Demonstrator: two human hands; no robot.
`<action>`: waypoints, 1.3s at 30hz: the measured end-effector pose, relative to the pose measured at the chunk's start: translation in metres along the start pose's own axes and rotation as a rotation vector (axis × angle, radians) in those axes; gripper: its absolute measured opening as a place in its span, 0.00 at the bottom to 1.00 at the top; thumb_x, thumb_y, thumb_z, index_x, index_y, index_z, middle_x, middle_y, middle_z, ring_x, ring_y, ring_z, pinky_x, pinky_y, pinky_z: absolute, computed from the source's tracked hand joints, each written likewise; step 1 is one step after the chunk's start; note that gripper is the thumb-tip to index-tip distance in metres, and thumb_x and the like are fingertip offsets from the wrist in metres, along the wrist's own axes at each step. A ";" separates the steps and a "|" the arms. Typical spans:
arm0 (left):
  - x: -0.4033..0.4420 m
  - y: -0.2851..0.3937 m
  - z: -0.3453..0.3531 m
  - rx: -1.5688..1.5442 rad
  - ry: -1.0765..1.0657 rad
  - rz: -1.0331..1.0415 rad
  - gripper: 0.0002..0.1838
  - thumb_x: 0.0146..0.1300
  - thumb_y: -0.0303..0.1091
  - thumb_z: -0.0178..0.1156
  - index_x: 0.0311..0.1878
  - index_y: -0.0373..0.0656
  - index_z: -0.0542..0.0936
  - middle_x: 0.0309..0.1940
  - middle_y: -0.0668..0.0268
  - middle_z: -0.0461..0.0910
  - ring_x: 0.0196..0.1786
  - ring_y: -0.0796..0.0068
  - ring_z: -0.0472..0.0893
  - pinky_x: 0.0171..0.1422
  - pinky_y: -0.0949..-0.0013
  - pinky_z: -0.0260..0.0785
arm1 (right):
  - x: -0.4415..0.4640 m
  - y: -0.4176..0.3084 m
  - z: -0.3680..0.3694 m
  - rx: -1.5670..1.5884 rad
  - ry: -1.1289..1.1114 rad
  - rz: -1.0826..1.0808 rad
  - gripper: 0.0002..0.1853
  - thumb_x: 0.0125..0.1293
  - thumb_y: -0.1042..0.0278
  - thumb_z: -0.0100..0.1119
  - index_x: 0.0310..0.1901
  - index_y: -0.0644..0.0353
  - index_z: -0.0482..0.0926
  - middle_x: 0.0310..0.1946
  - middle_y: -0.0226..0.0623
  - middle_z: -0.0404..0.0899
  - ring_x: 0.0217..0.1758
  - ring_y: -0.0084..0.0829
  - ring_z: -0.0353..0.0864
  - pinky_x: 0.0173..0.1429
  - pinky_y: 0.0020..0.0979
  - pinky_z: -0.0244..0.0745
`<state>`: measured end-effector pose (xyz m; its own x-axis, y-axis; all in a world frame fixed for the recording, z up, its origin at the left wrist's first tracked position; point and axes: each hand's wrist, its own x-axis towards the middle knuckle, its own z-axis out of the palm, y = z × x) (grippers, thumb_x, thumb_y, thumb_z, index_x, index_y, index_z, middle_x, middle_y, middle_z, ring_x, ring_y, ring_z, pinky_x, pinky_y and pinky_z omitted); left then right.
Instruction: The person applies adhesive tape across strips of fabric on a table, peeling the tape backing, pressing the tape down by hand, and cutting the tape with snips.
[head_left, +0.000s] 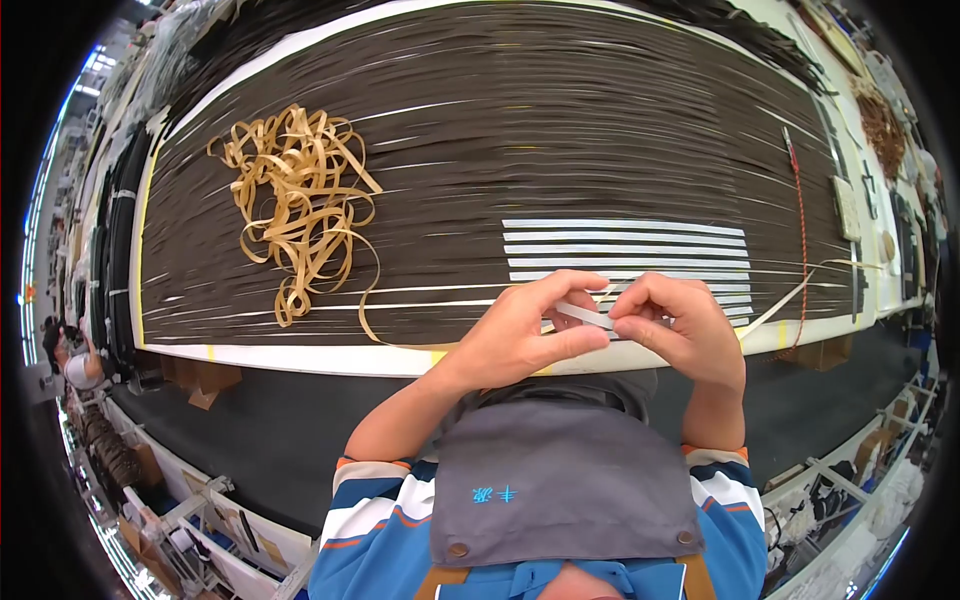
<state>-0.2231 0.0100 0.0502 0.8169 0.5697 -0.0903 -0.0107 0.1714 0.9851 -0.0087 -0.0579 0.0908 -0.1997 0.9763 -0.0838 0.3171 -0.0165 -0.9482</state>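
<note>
A white strip (584, 316) lies between a person's two bare hands over the near edge of a worktable (270, 357), its right end pinched between the thumb and index finger of the right hand (678, 325). The left hand's (510, 332) thumb and index finger stand apart, one on each side of the strip, while its other fingers are partly hidden behind it; their grip cannot be told. Beneath the hands, pale bands (625, 249) lie in parallel rows on dark material (430, 150), the nearest partly covered. A loose tangle of tan ribbon (300, 175) rests to the left.
</note>
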 end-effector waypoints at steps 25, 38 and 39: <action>0.028 -0.020 -0.099 1.055 0.309 0.274 0.10 0.58 0.18 0.59 0.42 0.39 0.82 0.38 0.64 0.79 0.44 0.62 0.78 0.50 0.62 0.68 | 0.114 0.037 -0.006 -0.067 0.071 0.318 0.14 0.65 0.63 0.64 0.31 0.67 0.80 0.17 0.26 0.70 0.23 0.16 0.65 0.27 0.25 0.62; 0.027 -0.046 -0.109 1.115 0.263 0.264 0.18 0.50 0.15 0.61 0.46 0.38 0.83 0.42 0.63 0.77 0.48 0.64 0.76 0.56 0.61 0.65 | 0.139 0.051 0.012 -0.198 0.008 0.485 0.13 0.66 0.64 0.63 0.28 0.65 0.78 0.19 0.24 0.72 0.24 0.14 0.67 0.28 0.23 0.63; 0.027 -0.047 -0.109 1.112 0.265 0.272 0.18 0.49 0.15 0.61 0.46 0.37 0.83 0.43 0.63 0.77 0.48 0.64 0.76 0.56 0.61 0.65 | 0.139 0.051 0.013 -0.208 0.004 0.488 0.13 0.66 0.64 0.63 0.28 0.65 0.77 0.19 0.25 0.72 0.24 0.15 0.67 0.28 0.23 0.63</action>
<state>-0.2635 0.1049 -0.0142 0.7183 0.6512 0.2449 0.4500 -0.7034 0.5503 -0.0320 0.0742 0.0268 0.0206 0.8667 -0.4984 0.5498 -0.4262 -0.7184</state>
